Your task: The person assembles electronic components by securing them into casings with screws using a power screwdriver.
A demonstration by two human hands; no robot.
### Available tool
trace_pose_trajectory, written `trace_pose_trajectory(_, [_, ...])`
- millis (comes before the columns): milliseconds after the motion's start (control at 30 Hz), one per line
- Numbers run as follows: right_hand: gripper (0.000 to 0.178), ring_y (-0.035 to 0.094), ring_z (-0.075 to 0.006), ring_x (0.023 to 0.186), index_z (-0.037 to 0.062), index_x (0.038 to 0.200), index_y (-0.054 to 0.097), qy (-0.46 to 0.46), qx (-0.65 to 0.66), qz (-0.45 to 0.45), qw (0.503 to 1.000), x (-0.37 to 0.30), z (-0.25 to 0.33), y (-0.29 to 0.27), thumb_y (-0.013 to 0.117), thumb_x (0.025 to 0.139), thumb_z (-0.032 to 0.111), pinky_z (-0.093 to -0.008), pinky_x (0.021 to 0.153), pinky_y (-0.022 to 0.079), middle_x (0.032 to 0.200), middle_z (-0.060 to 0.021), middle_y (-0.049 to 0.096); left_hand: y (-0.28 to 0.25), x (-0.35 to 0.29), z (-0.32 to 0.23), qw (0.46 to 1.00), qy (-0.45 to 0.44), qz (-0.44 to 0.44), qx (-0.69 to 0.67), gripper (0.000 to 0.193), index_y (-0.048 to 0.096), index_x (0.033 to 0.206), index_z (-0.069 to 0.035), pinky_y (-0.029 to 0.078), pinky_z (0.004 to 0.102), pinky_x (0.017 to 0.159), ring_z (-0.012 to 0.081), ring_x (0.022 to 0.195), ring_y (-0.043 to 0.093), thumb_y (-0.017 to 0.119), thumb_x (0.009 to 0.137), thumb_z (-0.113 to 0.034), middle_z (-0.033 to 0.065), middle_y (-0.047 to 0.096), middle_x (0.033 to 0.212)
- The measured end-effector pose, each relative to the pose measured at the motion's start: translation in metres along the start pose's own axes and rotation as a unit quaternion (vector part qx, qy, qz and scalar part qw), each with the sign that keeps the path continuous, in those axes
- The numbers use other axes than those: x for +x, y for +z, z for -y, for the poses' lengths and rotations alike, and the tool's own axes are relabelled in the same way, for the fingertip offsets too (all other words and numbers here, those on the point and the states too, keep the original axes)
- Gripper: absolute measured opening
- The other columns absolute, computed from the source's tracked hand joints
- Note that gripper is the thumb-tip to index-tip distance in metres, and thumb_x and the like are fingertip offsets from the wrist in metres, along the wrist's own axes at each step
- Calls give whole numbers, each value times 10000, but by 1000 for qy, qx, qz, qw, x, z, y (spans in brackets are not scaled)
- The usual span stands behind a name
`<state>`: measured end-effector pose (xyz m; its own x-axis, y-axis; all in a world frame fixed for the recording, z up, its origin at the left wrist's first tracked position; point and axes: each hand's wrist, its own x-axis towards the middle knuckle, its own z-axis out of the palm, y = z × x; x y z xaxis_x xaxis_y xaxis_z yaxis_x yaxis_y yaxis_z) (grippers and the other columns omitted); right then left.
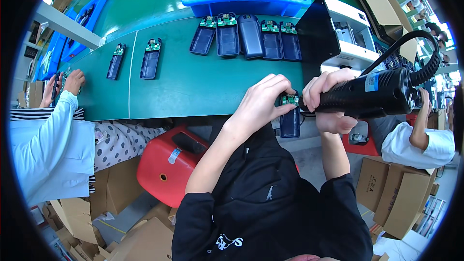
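My left hand (261,99) pinches the top end of a dark blue plastic housing (290,126) at the table's front edge. A small green circuit board (290,99) sits in that end, beside my fingertips. My right hand (325,92) is wrapped round a black electric screwdriver (382,93), held almost level, with its thick cord curling up at the right. The driver's nose points left at the board; whether its tip touches a screw is hidden by my fingers.
Several similar housings (227,39) stand in a row on the green table (193,84); two more lie left. Behind is a blue bin (246,8) full of housings. A black-and-white machine (333,29) stands right. Co-workers sit both sides; a red stool (162,164) is below.
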<state>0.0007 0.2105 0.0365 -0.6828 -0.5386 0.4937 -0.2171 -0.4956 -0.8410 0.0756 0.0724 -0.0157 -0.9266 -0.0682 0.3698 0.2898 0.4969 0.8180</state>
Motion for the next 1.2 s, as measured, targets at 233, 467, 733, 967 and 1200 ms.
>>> trace_pose_trajectory(233, [876,499,-98,505,48,967,421,-7,-2,-12,1000,-2,-2,0,708,650,812,-205,459,414,641,-25,509,1,-2,0,1000,-3,-2,3,321,596,910,-36,505,355,819,264,926,614,819,679,-29,66,641,945])
trace_pose_trajectory(467, [843,441,-98,462,68,931,392,-8,-79,2,997,1,-4,-1,504,757,885,-224,439,390,605,-20,453,0,1,2,1000,12,-7,15,318,605,905,-45,502,357,789,262,886,610,826,676,-48,60,631,913])
trace_pose_trajectory(733, [850,499,-103,478,55,840,437,19,-47,1,999,-1,-6,-5,610,678,871,-205,445,408,597,-19,512,-3,7,3,1000,13,13,-1,313,601,889,-57,476,345,692,241,809,575,832,679,-61,46,612,883])
trace_pose_trajectory(967, [858,502,-108,494,52,827,438,39,-48,8,998,0,-2,-2,624,667,874,-217,445,403,603,-28,508,-5,5,1,1000,9,20,5,301,615,898,-62,473,329,668,215,777,573,833,691,-73,32,618,889])
trace_pose_trajectory(1200, [831,485,-138,497,52,940,403,-90,2,-25,996,-24,1,-12,611,743,832,-255,447,410,637,-45,480,-28,-10,8,999,11,40,-34,278,664,947,-59,524,317,767,225,880,642,829,725,-85,57,662,957])
